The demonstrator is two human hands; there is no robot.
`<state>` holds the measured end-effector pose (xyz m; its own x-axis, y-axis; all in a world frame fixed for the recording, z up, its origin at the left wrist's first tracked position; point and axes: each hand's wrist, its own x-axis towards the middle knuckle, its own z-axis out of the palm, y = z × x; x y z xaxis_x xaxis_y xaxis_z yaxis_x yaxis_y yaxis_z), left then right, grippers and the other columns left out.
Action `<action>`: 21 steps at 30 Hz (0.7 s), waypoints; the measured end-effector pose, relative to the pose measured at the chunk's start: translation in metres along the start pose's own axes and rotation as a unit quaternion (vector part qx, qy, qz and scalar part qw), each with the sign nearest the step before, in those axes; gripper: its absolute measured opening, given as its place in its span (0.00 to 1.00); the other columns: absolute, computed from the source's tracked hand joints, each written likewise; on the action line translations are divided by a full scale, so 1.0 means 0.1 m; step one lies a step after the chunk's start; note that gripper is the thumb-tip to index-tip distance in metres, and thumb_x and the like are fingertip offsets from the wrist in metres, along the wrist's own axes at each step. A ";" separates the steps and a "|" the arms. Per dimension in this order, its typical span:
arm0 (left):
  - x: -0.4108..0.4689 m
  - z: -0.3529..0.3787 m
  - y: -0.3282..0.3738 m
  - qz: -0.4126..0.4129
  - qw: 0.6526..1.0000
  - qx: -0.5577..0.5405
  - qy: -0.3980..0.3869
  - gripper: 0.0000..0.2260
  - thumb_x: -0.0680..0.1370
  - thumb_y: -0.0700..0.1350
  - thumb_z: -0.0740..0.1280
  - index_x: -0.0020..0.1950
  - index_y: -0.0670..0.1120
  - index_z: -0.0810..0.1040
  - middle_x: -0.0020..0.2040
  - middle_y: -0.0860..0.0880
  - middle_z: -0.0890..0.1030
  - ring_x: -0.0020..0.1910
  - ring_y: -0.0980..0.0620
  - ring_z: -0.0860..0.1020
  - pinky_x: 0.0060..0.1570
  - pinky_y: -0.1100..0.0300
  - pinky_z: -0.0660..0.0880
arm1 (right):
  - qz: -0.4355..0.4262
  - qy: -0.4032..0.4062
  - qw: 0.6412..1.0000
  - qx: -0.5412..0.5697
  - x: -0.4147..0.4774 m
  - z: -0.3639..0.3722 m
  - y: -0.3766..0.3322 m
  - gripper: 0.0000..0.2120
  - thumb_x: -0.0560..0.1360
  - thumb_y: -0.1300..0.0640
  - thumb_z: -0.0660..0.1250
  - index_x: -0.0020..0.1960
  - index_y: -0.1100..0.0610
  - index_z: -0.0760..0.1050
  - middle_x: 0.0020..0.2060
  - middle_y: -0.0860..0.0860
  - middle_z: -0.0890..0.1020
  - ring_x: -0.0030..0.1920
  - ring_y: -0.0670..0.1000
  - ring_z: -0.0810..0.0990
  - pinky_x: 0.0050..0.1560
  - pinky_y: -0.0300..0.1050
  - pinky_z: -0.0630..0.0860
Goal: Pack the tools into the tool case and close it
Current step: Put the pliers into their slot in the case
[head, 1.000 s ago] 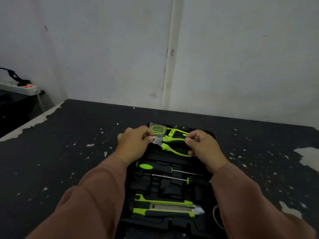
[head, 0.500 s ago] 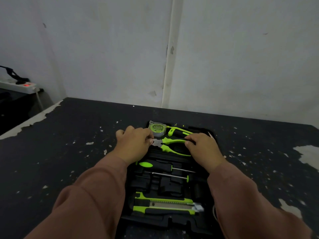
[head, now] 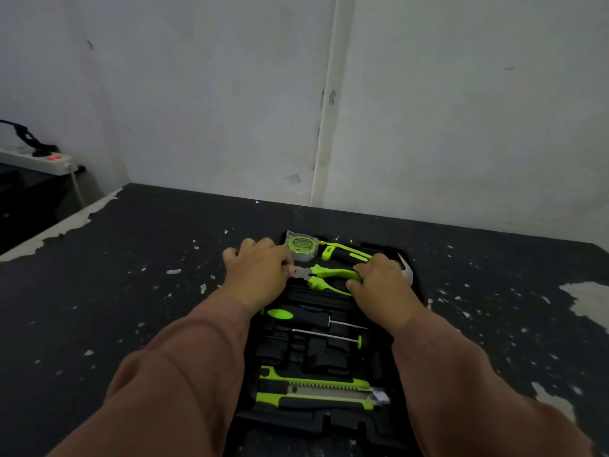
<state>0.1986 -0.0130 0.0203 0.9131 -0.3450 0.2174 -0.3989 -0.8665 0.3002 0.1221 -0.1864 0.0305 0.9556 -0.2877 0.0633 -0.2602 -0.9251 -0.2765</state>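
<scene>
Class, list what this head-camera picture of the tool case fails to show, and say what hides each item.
- Pliers jaw tip, head view: behind the left hand.
- Hammer head, head view: mostly behind the right hand.
- Tool case near edge and lid: cut off by the frame bottom and sleeves.
- Tape measure label: too small to read.

**What you can't really make out here**

The left hand point(head: 260, 275) covers the nose of the pliers point(head: 329, 277), so whether it's pinching them or just resting there is anyone's guess. The right hand point(head: 379, 285) sits over the handle ends and most of the hammer point(head: 407, 272); only a pale bit of head pokes out. Both sleeves hide the side walls of the tool case point(head: 329, 427), and its near edge runs off the bottom. The tape measure point(head: 301, 247) label is too small to read.
</scene>
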 end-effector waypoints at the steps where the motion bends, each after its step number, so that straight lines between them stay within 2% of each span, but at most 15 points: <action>1: -0.01 0.01 0.01 -0.003 1.000 -0.003 0.000 0.09 0.77 0.54 0.59 0.50 0.56 0.78 0.54 0.53 0.74 0.60 0.47 0.67 0.59 0.48 0.59 | -0.002 0.003 1.000 0.004 0.00 0.02 0.00 0.15 0.77 0.51 0.58 0.59 0.58 0.74 0.59 0.60 0.72 0.59 0.60 0.70 0.58 0.50 0.68; 5: -0.03 0.01 0.01 0.004 1.000 -0.004 0.021 0.08 0.77 0.53 0.61 0.52 0.56 0.78 0.55 0.53 0.74 0.60 0.47 0.67 0.60 0.48 0.60 | -0.052 0.034 0.998 0.018 -0.05 0.05 -0.03 0.21 0.76 0.46 0.61 0.65 0.54 0.71 0.60 0.55 0.73 0.62 0.57 0.68 0.63 0.50 0.66; 7: -0.04 0.01 0.04 0.041 0.999 -0.015 0.025 0.09 0.77 0.49 0.62 0.56 0.53 0.77 0.57 0.51 0.74 0.60 0.47 0.68 0.60 0.49 0.63 | -0.082 0.042 0.995 0.025 -0.07 0.05 -0.06 0.20 0.75 0.45 0.61 0.64 0.51 0.73 0.58 0.53 0.75 0.62 0.55 0.68 0.63 0.50 0.68; 10: -0.06 0.01 0.13 0.105 0.993 -0.043 -0.015 0.10 0.77 0.47 0.61 0.57 0.48 0.77 0.58 0.48 0.74 0.58 0.46 0.69 0.59 0.50 0.68 | -0.099 0.016 0.995 0.013 -0.08 0.08 -0.09 0.20 0.75 0.42 0.60 0.62 0.50 0.74 0.56 0.52 0.74 0.60 0.54 0.70 0.61 0.51 0.70; 13: -0.09 0.03 0.18 0.121 0.990 -0.014 -0.068 0.14 0.79 0.49 0.59 0.59 0.46 0.76 0.59 0.46 0.72 0.60 0.45 0.69 0.59 0.48 0.71 | -0.109 0.006 0.994 0.005 -0.07 0.09 -0.08 0.19 0.77 0.44 0.58 0.64 0.51 0.73 0.58 0.53 0.73 0.61 0.55 0.69 0.60 0.49 0.70; 17: -0.11 0.02 0.21 0.130 0.988 0.012 -0.078 0.15 0.79 0.50 0.57 0.62 0.46 0.74 0.60 0.47 0.71 0.61 0.45 0.69 0.56 0.50 0.71 | -0.118 -0.012 0.993 -0.006 -0.09 0.08 -0.08 0.19 0.76 0.42 0.57 0.64 0.48 0.73 0.59 0.54 0.73 0.61 0.57 0.71 0.60 0.50 0.71; 21: -0.13 0.02 0.23 0.139 0.986 0.037 -0.080 0.16 0.80 0.49 0.55 0.64 0.47 0.73 0.60 0.45 0.71 0.58 0.44 0.71 0.54 0.52 0.71 | -0.108 -0.062 0.990 -0.059 -0.14 0.05 -0.12 0.25 0.74 0.35 0.54 0.69 0.43 0.65 0.65 0.54 0.68 0.66 0.57 0.66 0.62 0.49 0.68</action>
<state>0.1778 -0.0286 0.0227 0.7728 -0.6210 0.1311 -0.6345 -0.7520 0.1787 0.1124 -0.1702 0.0283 0.9984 -0.0549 -0.0119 -0.0561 -0.9865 -0.1541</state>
